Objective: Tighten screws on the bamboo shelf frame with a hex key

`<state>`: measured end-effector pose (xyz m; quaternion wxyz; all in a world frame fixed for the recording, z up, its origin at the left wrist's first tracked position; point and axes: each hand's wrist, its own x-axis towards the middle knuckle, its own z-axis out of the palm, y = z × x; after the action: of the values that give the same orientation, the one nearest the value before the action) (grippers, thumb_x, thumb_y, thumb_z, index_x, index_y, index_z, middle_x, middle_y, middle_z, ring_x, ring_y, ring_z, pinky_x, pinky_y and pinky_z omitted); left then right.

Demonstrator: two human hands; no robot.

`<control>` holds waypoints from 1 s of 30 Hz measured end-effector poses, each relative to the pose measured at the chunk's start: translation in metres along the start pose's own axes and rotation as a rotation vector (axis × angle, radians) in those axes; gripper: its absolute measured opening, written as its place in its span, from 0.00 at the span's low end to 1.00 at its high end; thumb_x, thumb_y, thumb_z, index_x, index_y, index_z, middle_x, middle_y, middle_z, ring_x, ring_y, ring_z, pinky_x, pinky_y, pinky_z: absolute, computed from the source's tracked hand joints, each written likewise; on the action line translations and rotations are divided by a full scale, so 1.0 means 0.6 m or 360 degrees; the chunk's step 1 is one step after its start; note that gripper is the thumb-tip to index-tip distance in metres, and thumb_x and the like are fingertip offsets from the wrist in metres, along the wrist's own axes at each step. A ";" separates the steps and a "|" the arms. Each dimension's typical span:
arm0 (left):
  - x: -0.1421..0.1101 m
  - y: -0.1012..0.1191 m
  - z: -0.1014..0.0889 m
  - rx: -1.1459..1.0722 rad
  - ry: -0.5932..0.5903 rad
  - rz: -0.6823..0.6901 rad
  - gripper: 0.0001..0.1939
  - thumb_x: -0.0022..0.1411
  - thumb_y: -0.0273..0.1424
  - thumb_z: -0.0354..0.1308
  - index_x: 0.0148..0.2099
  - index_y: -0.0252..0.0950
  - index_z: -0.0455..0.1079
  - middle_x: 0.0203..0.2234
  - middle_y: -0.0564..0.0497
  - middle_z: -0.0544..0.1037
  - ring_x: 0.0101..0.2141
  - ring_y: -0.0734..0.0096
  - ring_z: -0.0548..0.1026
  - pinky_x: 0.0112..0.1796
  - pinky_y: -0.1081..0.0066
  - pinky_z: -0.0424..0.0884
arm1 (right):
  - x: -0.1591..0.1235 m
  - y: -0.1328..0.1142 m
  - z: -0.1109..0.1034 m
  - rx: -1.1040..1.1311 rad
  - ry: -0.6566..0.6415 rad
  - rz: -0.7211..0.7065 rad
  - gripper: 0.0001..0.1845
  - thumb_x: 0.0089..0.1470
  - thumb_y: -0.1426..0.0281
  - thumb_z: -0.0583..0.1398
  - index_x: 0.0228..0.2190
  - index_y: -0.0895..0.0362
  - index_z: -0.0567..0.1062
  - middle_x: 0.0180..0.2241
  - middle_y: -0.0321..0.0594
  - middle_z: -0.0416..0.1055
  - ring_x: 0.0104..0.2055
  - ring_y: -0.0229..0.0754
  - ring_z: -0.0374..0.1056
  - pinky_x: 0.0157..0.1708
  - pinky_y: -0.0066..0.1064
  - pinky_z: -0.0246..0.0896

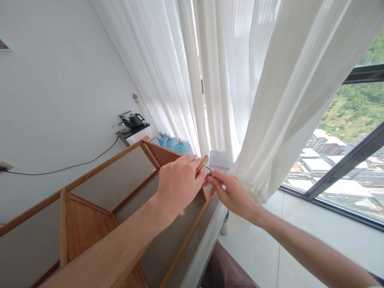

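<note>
My left hand [180, 180] is closed around the end of a narrow wooden bar [203, 163] at the far corner of a wooden shelf frame [87, 212]. Just right of it, my right hand [226, 191] pinches a small dark hex key [208, 171]. The key's thin tip points at the bar's end; whether it sits in a screw is too small to tell. My left forearm crosses above the frame, hiding part of its brown panels and rails.
Beyond the frame stand several blue water bottles [181, 147] and a black kettle [136, 119] on a small cabinet. White curtains [220, 72] hang close ahead. A white box [219, 159] is behind my hands. A black cable [63, 173] runs along the left wall.
</note>
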<state>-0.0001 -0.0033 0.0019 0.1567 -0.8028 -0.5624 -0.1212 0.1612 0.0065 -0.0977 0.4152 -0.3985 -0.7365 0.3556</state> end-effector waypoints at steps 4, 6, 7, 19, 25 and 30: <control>-0.001 -0.002 0.002 -0.0002 0.0007 0.0010 0.09 0.69 0.32 0.52 0.42 0.46 0.74 0.38 0.59 0.83 0.51 0.64 0.79 0.29 0.70 0.68 | 0.011 0.008 -0.003 -0.0057 -0.0022 -0.0011 0.14 0.70 0.64 0.49 0.32 0.52 0.67 0.33 0.32 0.78 0.28 0.36 0.75 0.31 0.28 0.65; -0.001 -0.003 0.003 -0.0004 0.0002 0.0012 0.09 0.69 0.33 0.52 0.43 0.46 0.74 0.39 0.59 0.83 0.52 0.64 0.78 0.30 0.70 0.69 | 0.013 0.010 -0.004 -0.0064 -0.0042 -0.0031 0.14 0.70 0.64 0.49 0.32 0.52 0.67 0.33 0.32 0.78 0.27 0.35 0.75 0.31 0.28 0.65; -0.001 -0.003 0.003 -0.0008 0.0000 0.0015 0.09 0.69 0.33 0.52 0.43 0.46 0.75 0.39 0.59 0.83 0.53 0.65 0.77 0.30 0.70 0.69 | 0.013 0.011 -0.004 -0.0062 -0.0051 -0.0041 0.15 0.70 0.64 0.48 0.31 0.52 0.66 0.34 0.31 0.78 0.27 0.35 0.75 0.31 0.28 0.65; 0.001 -0.001 0.002 -0.0044 0.0017 0.0031 0.10 0.68 0.32 0.53 0.44 0.47 0.76 0.42 0.57 0.84 0.53 0.61 0.78 0.32 0.71 0.71 | 0.018 0.010 -0.032 -0.0313 -0.0086 -0.0128 0.15 0.69 0.66 0.49 0.31 0.52 0.69 0.32 0.33 0.78 0.26 0.36 0.71 0.30 0.29 0.61; 0.001 -0.001 0.004 -0.0018 0.0008 0.0026 0.08 0.68 0.33 0.53 0.40 0.45 0.74 0.38 0.57 0.83 0.50 0.60 0.79 0.31 0.71 0.69 | 0.016 -0.023 -0.029 0.0552 -0.0443 0.0178 0.19 0.69 0.55 0.50 0.36 0.54 0.71 0.37 0.36 0.78 0.25 0.34 0.74 0.27 0.26 0.64; 0.002 0.000 0.002 0.0002 -0.0004 0.0017 0.08 0.68 0.33 0.52 0.39 0.45 0.73 0.37 0.57 0.83 0.45 0.61 0.81 0.30 0.70 0.67 | 0.012 -0.037 -0.015 0.0899 -0.0445 0.0372 0.20 0.67 0.51 0.53 0.37 0.56 0.70 0.39 0.40 0.79 0.23 0.32 0.74 0.22 0.23 0.59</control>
<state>0.0001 -0.0019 0.0011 0.1571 -0.8058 -0.5584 -0.1191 0.1604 0.0050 -0.0730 0.3606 -0.2968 -0.6080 0.6420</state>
